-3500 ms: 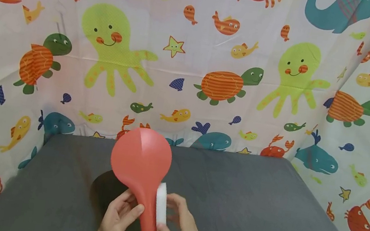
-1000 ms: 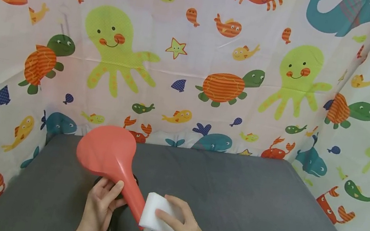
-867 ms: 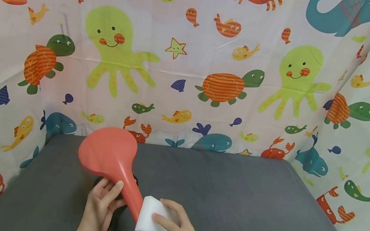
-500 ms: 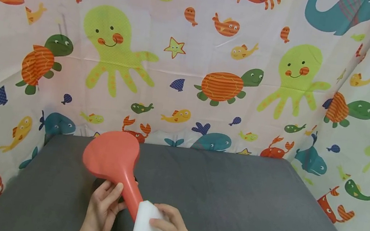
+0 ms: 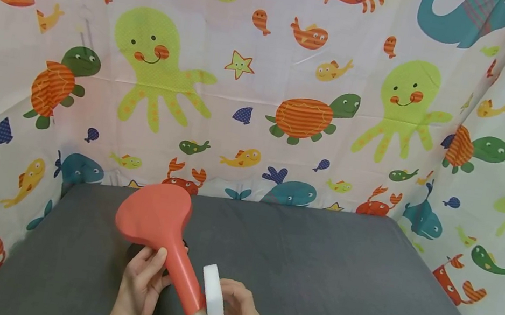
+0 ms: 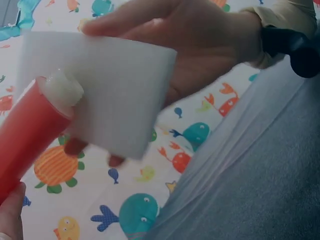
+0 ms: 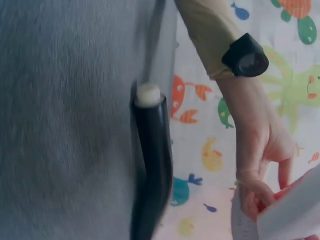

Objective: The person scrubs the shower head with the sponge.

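Note:
My left hand grips the neck of a red shower head, its broad round head up and left, its handle slanting down to the right. A whitish stub shows at the handle's lower end in the left wrist view. Beside that end, my right hand holds a white sponge between thumb and fingers, narrow edge toward the head camera. The sponge's flat face lies close to the stub; whether they touch I cannot tell. Behind my left hand, a dark object is mostly hidden.
A black handle with a whitish end lies on the grey table cloth. A white curtain printed with sea animals stands behind and at both sides. Black cameras sit on the wrists, one of them over a beige sleeve.
The red shower head has tilted left from near upright and sunk slightly. The sponge went from the neck to the handle's end, wrapped near it, then turned edge-on, uncovering the stub.

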A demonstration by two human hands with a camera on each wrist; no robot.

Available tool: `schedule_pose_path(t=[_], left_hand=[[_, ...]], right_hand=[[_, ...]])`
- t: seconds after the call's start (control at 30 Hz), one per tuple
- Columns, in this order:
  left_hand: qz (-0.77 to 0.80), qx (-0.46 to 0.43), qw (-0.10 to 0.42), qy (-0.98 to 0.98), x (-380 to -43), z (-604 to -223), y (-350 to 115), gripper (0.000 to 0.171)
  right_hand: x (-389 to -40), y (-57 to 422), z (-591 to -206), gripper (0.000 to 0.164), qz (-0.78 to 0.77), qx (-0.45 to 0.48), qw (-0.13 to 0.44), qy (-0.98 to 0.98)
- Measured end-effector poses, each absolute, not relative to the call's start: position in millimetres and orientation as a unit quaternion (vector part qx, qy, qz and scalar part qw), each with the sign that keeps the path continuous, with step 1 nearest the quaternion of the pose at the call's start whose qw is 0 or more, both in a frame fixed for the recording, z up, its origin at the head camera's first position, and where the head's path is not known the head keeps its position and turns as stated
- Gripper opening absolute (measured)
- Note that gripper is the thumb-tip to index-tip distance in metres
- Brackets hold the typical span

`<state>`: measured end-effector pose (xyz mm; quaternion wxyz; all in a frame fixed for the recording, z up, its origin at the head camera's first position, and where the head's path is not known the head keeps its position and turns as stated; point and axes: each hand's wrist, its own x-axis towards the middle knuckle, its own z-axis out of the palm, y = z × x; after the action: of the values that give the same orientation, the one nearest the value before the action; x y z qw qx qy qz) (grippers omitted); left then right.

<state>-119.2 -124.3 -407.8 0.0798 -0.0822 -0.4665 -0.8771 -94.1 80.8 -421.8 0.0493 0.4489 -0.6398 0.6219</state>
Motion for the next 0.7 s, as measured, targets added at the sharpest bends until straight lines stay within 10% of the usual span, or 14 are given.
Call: schedule_pose_path(t=[0.2, 0.7], left_hand=[[-0.856, -0.059, 0.105, -0.503, -118.6, -406.0, -121.7, 0.018], [-0.818, 0.017, 0.12, -0.562, -120.3, -405.5, -120.7, 0.017]], right_hand=[[-97.0, 87.1, -423.4, 0.049, 0.42, 0.518, 0.212, -0.714], [-94.3, 89.2, -413.4, 0.048, 0.146, 0.548, 0.336, -0.752]])
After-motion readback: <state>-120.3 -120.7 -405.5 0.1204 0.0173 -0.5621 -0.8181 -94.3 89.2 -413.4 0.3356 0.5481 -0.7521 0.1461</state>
